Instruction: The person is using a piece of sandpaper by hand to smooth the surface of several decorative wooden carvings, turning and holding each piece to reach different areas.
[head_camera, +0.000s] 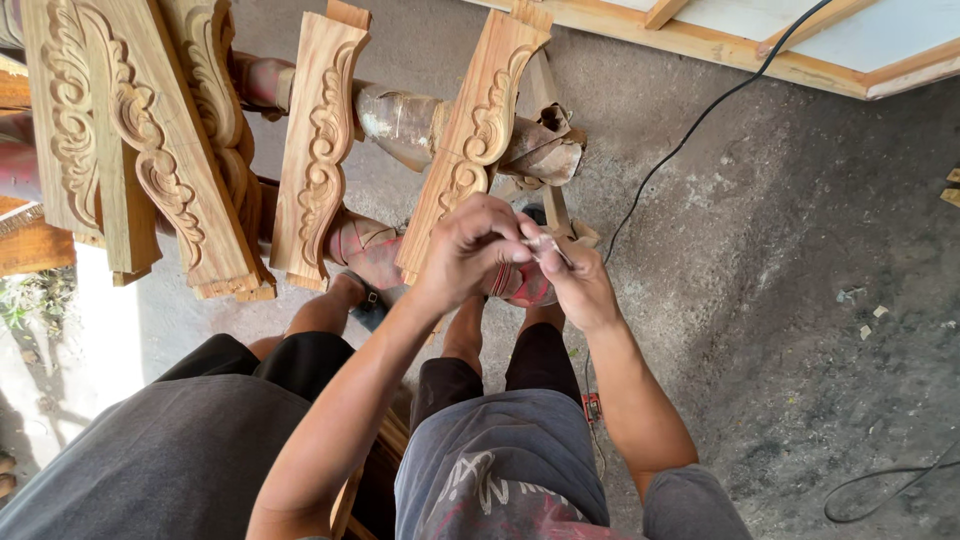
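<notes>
My left hand (470, 250) and my right hand (580, 285) meet in the middle of the view, fingertips together. Between them they pinch a small pale scrap (545, 243); what it is made of I cannot tell. Just beyond the hands a carved wooden bracket (478, 130) with a scroll pattern leans upright against a tape-wrapped bar (405, 120). A second carved bracket (322, 150) stands to its left. Below my hands are my knees in dark shorts (535, 365), and a red rounded thing (530, 288) shows partly behind my fingers.
Several more carved wooden pieces (150, 150) lean at the far left. A black cable (690, 130) runs across the dusty concrete floor (800, 300) toward a pale wood-framed panel (760, 55) at the top right. Another cable loop (880, 490) lies at the lower right.
</notes>
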